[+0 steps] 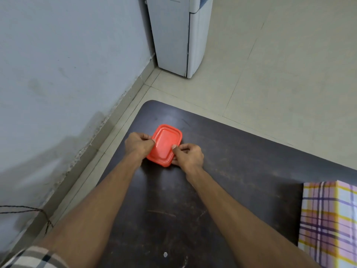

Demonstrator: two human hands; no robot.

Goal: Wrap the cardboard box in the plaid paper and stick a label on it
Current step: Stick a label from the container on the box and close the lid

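Red container [165, 145]: left fingers [149, 141], right fingers [176, 148] curled, pinching edges (thumbs on top).

A pale blue-grey wall [58, 64] fills the upper left of the frame, flaking along its foot. Cream floor tiles [280, 64] spread across the upper right. A white cabinet [172, 35] stands at top centre against the wall. The dark, scratched bench [241, 171] takes the lower middle.

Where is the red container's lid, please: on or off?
On: the red lid sits flat and covers everything beneath; left hand and right hand grip its edges.
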